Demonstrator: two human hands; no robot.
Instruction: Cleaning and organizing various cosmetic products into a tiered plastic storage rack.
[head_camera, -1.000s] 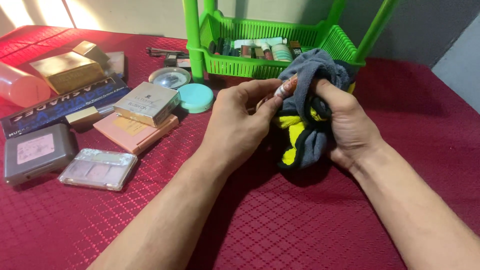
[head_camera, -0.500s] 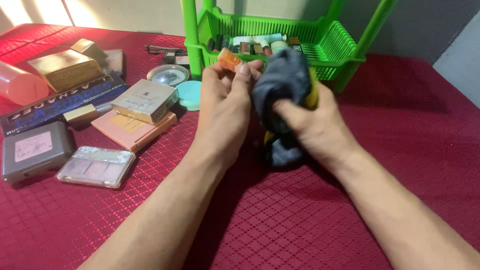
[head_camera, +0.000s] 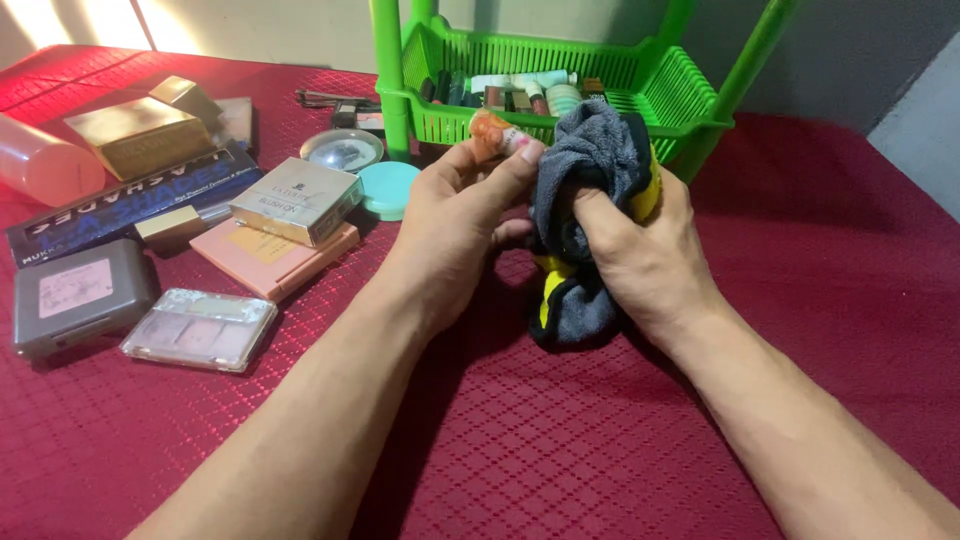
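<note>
— While pinched at the fingertips of the closed left hand (head_camera: 455, 225), where is the small orange tube (head_camera: 492, 134) kept?
— Before the green basket (head_camera: 545, 95); a grey-yellow cloth (head_camera: 590, 200) is gripped by the right hand (head_camera: 640, 255); a silver box (head_camera: 295, 200) is laid leftward

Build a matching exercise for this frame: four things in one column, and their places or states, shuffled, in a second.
Things:
1. small orange tube
2. grey-and-yellow cloth
3. green basket
4. clear eyeshadow palette

Places or states:
A. stands at the far edge of the red tablecloth, with small bottles inside
B. bunched in the right hand
C. lies flat at the left, nearest the camera
D. pinched in the fingertips of the left hand

Pairs: 1-D, 2-B, 3-A, 4-C
</note>
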